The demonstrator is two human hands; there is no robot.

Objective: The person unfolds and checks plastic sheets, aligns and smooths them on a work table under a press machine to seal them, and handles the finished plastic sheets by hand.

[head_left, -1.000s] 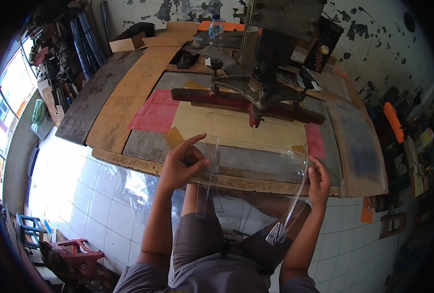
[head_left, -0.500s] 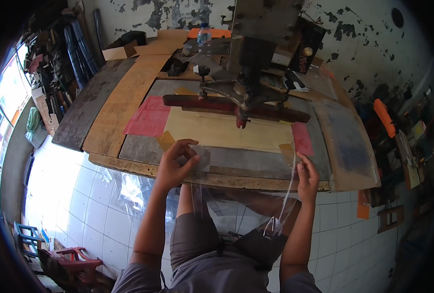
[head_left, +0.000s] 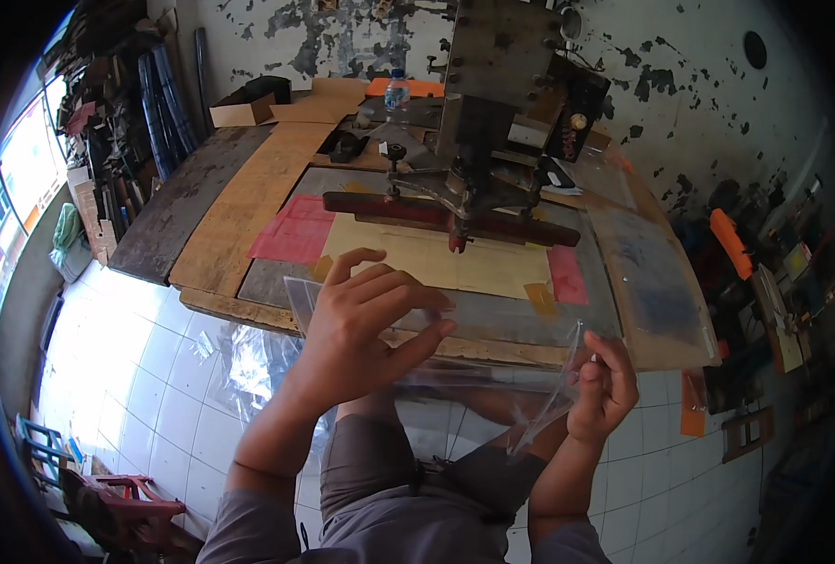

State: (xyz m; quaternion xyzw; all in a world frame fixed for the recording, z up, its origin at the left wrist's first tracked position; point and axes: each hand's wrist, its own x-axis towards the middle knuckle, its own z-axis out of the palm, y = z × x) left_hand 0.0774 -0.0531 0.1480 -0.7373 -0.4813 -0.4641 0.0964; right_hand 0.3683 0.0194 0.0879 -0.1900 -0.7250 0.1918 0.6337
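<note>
A clear plastic sheet (head_left: pixel 493 383) hangs over my lap at the table's front edge. My right hand (head_left: pixel 606 387) pinches its right edge between thumb and fingers. My left hand (head_left: pixel 370 324) is in front of the sheet's left part, with thumb and fingers bent and apart. Whether its palm side touches the plastic is hidden. Beyond my hands, a pale yellow sheet (head_left: pixel 436 258) lies on the grey plate (head_left: pixel 493 315), with a pink piece (head_left: pixel 291 228) at its left and another pink piece (head_left: pixel 568 274) at its right.
A press (head_left: pixel 479 122) with a dark red bar (head_left: pixel 380 204) stands over the yellow sheet. Behind it are a water bottle (head_left: pixel 396 89) and a cardboard box (head_left: pixel 244 111). Crumpled clear plastic (head_left: pixel 258 362) is below the table's left front edge. A red stool (head_left: pixel 135 503) stands at lower left.
My left hand has moved right and closer to the camera, its fingers spreading. My right hand has come slightly lower and right. The plastic is more stretched out between them.
</note>
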